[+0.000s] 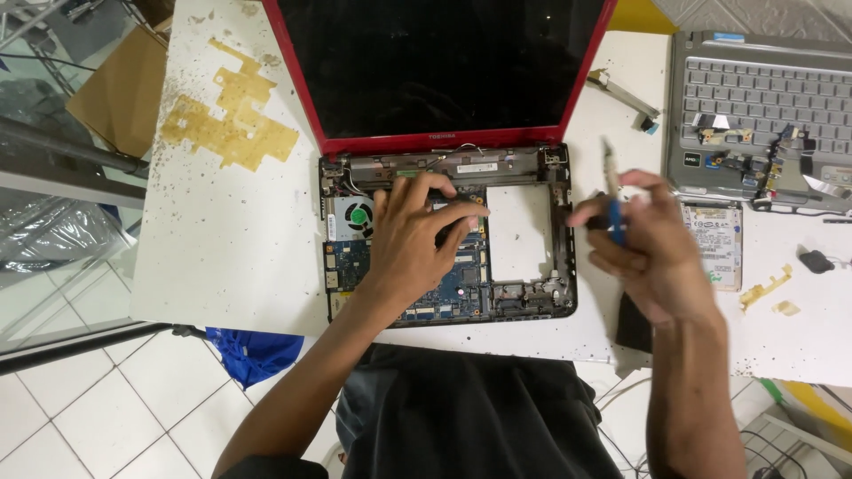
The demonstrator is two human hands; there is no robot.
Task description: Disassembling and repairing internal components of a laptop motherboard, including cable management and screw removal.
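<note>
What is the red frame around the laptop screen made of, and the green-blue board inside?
Red frame: probably plastic, glossy, with an even colour and smooth edges. Board: looks like a stiff circuit board, matt blue-green, dotted with small chips and shiny metal contacts. The left hand rests on it.

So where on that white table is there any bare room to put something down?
The widest bare patch of table lies left of the opened red laptop, below the yellow tape residue. A smaller one sits between its screen and the silver laptop. The right side is crowded: right hand with screwdriver, hard drive, loose parts.
</note>
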